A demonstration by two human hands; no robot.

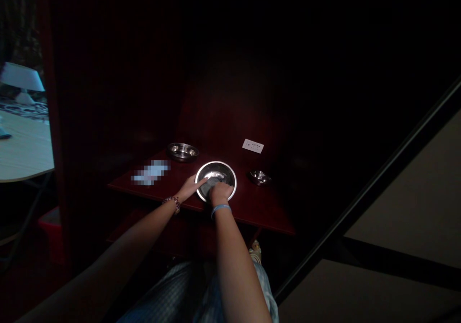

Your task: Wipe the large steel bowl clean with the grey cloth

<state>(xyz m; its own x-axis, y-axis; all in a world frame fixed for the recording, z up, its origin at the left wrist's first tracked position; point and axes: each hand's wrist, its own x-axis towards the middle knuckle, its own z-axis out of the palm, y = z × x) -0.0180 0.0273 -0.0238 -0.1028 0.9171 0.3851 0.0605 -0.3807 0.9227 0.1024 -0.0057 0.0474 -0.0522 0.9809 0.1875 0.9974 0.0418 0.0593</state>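
A large shiny steel bowl (223,170) sits near the front edge of a dark red table (266,210). My left hand (192,186) rests on the bowl's near-left rim, a beaded bracelet on the wrist. My right hand (220,191) is closed over a grey cloth (213,183) pressed inside the bowl, a pale blue band on that wrist. The cloth is mostly hidden under my fingers.
A second steel bowl (182,151) stands at the back left and a small steel bowl (259,177) to the right. A white socket plate (252,146) and a blurred pale item (150,172) are also here. A lit lamp (22,79) stands far left.
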